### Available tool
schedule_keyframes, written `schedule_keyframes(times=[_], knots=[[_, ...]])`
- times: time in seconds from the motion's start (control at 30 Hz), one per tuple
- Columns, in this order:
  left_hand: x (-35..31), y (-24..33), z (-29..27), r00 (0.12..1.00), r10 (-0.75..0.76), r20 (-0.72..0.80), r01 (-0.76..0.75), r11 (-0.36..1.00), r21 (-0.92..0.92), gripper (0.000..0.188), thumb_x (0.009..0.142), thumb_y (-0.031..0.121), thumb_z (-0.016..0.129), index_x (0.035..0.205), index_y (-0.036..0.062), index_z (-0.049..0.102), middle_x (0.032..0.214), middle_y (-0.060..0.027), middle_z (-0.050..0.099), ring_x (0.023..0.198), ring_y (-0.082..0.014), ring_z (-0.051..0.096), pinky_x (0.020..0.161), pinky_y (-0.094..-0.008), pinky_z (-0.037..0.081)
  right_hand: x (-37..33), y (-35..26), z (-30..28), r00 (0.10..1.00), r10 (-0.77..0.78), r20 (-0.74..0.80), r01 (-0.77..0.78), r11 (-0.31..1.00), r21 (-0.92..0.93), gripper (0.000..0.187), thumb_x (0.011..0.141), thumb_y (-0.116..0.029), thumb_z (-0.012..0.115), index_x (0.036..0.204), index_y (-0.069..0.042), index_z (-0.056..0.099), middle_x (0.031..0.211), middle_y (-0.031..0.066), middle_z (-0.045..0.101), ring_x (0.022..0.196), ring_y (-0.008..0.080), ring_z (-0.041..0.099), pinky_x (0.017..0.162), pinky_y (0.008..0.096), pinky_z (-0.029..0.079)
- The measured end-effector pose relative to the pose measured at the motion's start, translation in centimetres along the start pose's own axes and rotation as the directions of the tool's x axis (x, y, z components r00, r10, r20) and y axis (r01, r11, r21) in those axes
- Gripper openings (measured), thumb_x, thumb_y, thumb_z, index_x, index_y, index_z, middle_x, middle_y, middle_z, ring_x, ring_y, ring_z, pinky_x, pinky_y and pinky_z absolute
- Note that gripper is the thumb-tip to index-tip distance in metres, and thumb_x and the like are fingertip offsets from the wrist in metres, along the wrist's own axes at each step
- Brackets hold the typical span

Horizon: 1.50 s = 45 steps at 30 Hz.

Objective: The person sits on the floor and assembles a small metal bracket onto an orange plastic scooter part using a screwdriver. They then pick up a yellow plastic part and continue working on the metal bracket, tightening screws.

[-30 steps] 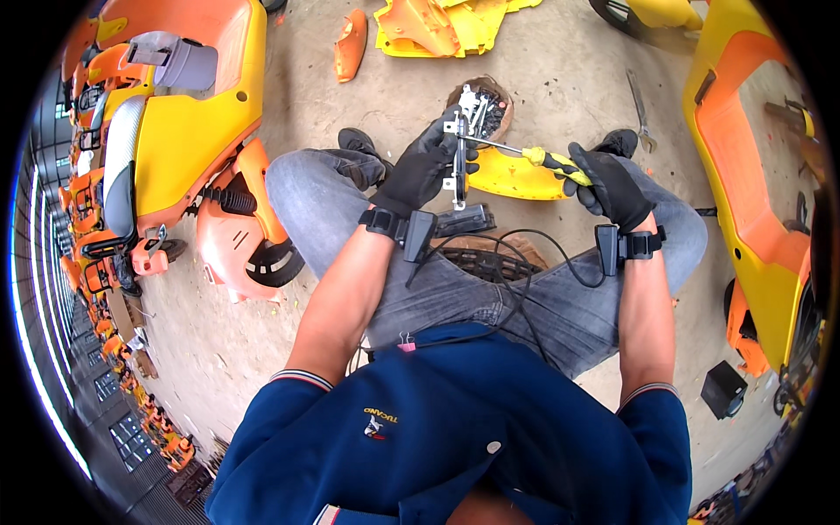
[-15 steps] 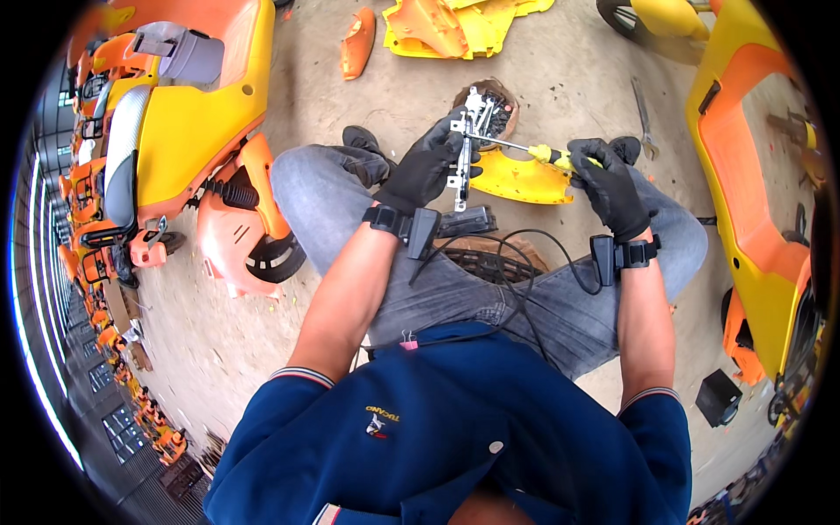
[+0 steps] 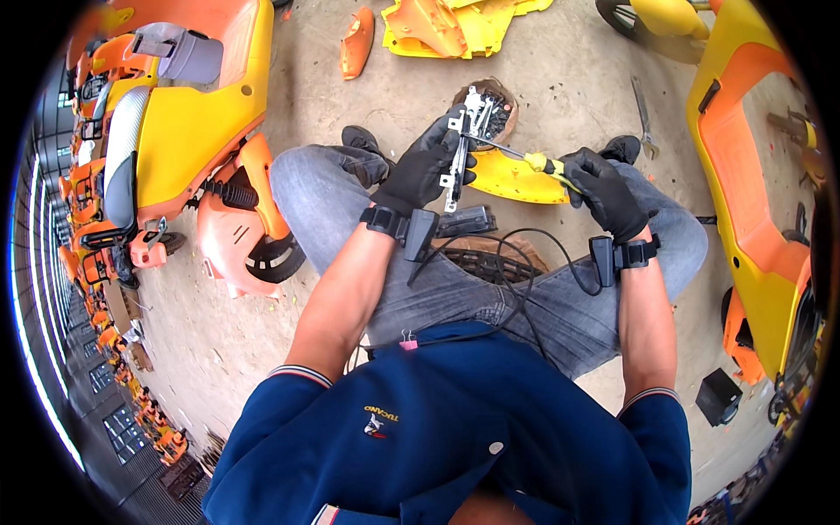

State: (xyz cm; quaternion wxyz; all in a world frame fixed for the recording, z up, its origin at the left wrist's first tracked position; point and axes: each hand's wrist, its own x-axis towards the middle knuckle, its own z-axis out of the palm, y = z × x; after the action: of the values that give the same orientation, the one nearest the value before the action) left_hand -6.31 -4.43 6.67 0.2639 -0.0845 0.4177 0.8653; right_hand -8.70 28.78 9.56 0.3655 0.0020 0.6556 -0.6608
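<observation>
My left hand [image 3: 422, 166], in a black glove, is closed around a narrow metal bracket assembly [image 3: 458, 163] with silver tabs and a dark strip. In my gloved right hand [image 3: 604, 188] is a screwdriver [image 3: 542, 163] with a yellow handle. Its thin shaft points left, and the tip meets the upper part of the bracket assembly. Just beyond the bracket stands a round container [image 3: 500, 103] of small metal and black parts. Below the screwdriver, a curved yellow panel [image 3: 512, 182] lies between my legs.
Yellow-orange scooter bodies stand at left [image 3: 188, 131] and right [image 3: 744, 184]. Loose yellow and orange panels [image 3: 455, 31] lie ahead. A wrench [image 3: 644, 118] rests on the floor at right. Black cables [image 3: 525, 293] hang across my lap, near a second container [image 3: 494, 262]. A black box [image 3: 719, 397] sits at lower right.
The screwdriver now tilts more, its handle lower and slightly left. My right hand has turned on the handle and shifted a little. The bracket leans slightly more to the left at its lower end.
</observation>
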Motion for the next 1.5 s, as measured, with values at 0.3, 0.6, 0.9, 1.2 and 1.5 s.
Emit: schedule_keyframes(times=[0.3, 0.6, 0.9, 1.2, 1.5], knots=[[0.4, -0.6, -0.3, 0.999, 0.031, 0.018, -0.03, 0.998, -0.051, 0.054, 0.1, 0.023, 0.051, 0.149, 0.0178, 0.03, 0.11, -0.0121, 0.062, 0.089, -0.0177, 0.064, 0.074, -0.0304, 0.056, 1.0, 0.8, 1.9, 0.95, -0.145, -0.277, 0.151, 0.989, 0.001, 0.032, 0.098, -0.033, 0.056, 0.11, -0.004, 0.062, 0.087, 0.0046, 0.064, 0.066, 0.007, 0.057, 0.063, 0.0186, 0.047], [0.2, -0.6, -0.1, 0.999, 0.047, 0.009, -0.047, 0.999, -0.025, 0.053, 0.102, 0.025, 0.049, 0.15, 0.0172, 0.028, 0.111, -0.0119, 0.063, 0.085, -0.0162, 0.064, 0.073, -0.0272, 0.055, 0.6, 0.9, 0.0, 0.984, -0.152, -0.092, 0.146, 0.986, -0.076, 0.033, 0.1, -0.034, 0.051, 0.109, -0.004, 0.06, 0.085, 0.0034, 0.062, 0.065, 0.0069, 0.057, 0.056, 0.0185, 0.044], [0.3, -1.1, 0.4, 0.998, 0.028, -0.053, -0.028, 1.0, -0.004, 0.055, 0.1, 0.026, 0.053, 0.149, 0.0198, 0.03, 0.1, -0.0067, 0.06, 0.078, -0.0136, 0.058, 0.065, -0.0269, 0.051, 1.4, 1.4, 1.4, 0.949, -0.083, -0.305, 0.104, 0.993, 0.052, 0.04, 0.099, -0.04, 0.053, 0.111, -0.002, 0.059, 0.083, 0.0034, 0.062, 0.066, 0.0077, 0.06, 0.058, 0.0187, 0.049], [0.2, -1.1, 0.1, 0.998, 0.054, -0.032, -0.055, 0.998, -0.006, 0.049, 0.101, 0.02, 0.05, 0.146, 0.0111, 0.034, 0.108, -0.0118, 0.064, 0.084, -0.016, 0.065, 0.071, -0.0258, 0.055, 0.7, 1.0, -0.5, 0.974, -0.203, -0.105, 0.21, 0.976, 0.061, 0.032, 0.1, -0.029, 0.052, 0.111, 0.0, 0.059, 0.087, 0.0065, 0.062, 0.071, 0.0097, 0.061, 0.063, 0.0198, 0.05], [0.4, -1.0, -0.2, 1.0, 0.019, -0.008, -0.019, 0.999, -0.04, 0.051, 0.101, 0.018, 0.05, 0.148, 0.0139, 0.032, 0.109, -0.0121, 0.063, 0.085, -0.0172, 0.065, 0.074, -0.0272, 0.056, 1.5, 1.7, -0.6, 0.691, -0.703, 0.168, 0.454, 0.242, -0.858, 0.023, 0.097, -0.019, 0.058, 0.108, 0.0, 0.06, 0.097, 0.0074, 0.062, 0.08, 0.0106, 0.062, 0.074, 0.022, 0.053]])
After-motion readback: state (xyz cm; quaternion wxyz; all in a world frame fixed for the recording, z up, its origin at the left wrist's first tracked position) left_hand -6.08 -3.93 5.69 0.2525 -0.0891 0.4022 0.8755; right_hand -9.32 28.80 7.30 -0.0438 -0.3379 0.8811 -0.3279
